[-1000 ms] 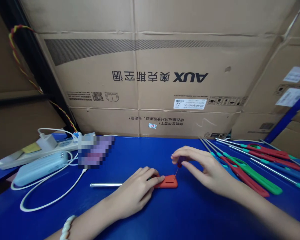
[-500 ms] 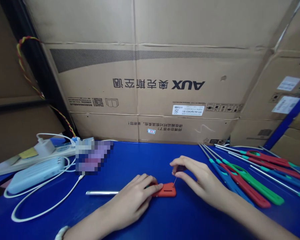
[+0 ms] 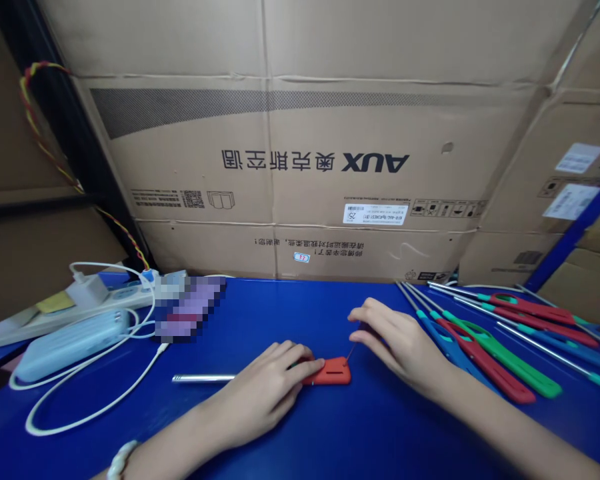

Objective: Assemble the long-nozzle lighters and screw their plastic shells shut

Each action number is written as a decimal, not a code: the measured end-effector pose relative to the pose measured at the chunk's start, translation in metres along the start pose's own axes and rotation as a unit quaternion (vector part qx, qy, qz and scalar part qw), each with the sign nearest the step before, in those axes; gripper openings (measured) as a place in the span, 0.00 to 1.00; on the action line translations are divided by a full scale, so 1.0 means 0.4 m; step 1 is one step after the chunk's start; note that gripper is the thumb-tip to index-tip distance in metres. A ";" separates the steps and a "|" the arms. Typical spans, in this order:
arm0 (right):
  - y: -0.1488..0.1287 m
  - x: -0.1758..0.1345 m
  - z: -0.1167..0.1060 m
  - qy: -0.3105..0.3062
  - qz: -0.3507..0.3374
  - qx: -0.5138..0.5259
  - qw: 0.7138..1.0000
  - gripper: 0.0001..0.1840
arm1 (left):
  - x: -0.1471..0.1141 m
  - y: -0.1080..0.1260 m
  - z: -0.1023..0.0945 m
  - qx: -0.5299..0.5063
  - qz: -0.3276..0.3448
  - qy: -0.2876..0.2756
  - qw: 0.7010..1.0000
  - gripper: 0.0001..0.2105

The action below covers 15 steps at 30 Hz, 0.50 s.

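Observation:
A long-nosed gas lighter with a red handle (image 3: 336, 371) and a silver metal tube (image 3: 203, 379) lies flat on the blue table. My left hand (image 3: 273, 383) is closed over the lighter's middle and presses it down, hiding that part. Just right of it, my right hand (image 3: 393, 337) pinches a thin tool (image 3: 351, 352) with a narrow shaft. That shaft slants down to the end of the red handle, and its tip meets the handle near the corner. Fingers mostly cover the tool's dark grip, so its exact kind is unclear.
Several more lighters with blue, red and green handles (image 3: 517, 357) lie at the right. On the left are a white power strip (image 3: 145, 293), a light blue power bank (image 3: 73, 343), looping white cables (image 3: 50, 427) and a blurred-out phone-like object (image 3: 195, 307). Cardboard (image 3: 310, 120) stands behind.
My right hand has shifted slightly up and right relative to the handle, its fingers a little more apart on the tool. My left hand keeps its hold. The whole view has shifted slightly.

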State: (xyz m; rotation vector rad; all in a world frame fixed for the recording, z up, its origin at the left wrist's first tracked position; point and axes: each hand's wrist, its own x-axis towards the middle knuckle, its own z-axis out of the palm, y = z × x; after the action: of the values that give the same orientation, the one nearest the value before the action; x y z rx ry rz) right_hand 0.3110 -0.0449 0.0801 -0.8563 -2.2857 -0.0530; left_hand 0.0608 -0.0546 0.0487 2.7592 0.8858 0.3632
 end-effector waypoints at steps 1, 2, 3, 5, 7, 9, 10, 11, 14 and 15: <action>-0.001 0.001 -0.006 -0.012 0.004 0.007 1.000 0.12 | 0.000 -0.001 0.001 0.001 -0.001 -0.001 1.000 0.22; -0.004 0.004 -0.014 -0.026 0.013 0.029 0.999 0.15 | 0.000 -0.002 0.002 0.001 -0.001 -0.002 1.000 0.22; -0.008 0.007 -0.024 -0.045 0.026 0.060 0.997 0.18 | 0.000 -0.003 0.002 0.001 -0.002 -0.002 1.000 0.22; -0.015 0.014 -0.038 -0.072 0.038 0.113 0.990 0.21 | 0.000 -0.004 0.002 0.001 -0.001 -0.002 1.000 0.22; -0.018 0.014 -0.038 -0.074 0.038 0.122 0.989 0.20 | -0.001 -0.003 0.002 0.002 0.001 -0.001 1.000 0.22; -0.014 0.009 -0.024 -0.053 0.033 0.088 0.994 0.15 | -0.002 -0.002 0.002 0.003 0.003 0.003 1.000 0.22; -0.011 0.006 -0.016 -0.040 0.030 0.060 0.997 0.11 | -0.002 -0.002 0.002 0.003 0.004 0.006 1.000 0.22; -0.009 0.003 -0.008 -0.028 0.026 0.031 0.999 0.09 | -0.002 -0.002 0.001 0.003 0.005 0.008 1.000 0.23; -0.009 0.002 -0.006 -0.032 0.034 -0.014 0.999 0.09 | -0.001 -0.001 0.000 0.000 0.006 0.008 1.000 0.23; -0.012 0.004 -0.013 -0.046 0.043 -0.001 0.998 0.09 | 0.000 0.000 0.000 0.000 0.006 0.005 1.000 0.23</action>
State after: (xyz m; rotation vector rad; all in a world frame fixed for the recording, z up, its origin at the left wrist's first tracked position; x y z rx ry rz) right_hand 0.3102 -0.0489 0.0860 -0.9766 -2.3316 0.0241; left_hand 0.0608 -0.0544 0.0488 2.7655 0.8730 0.3806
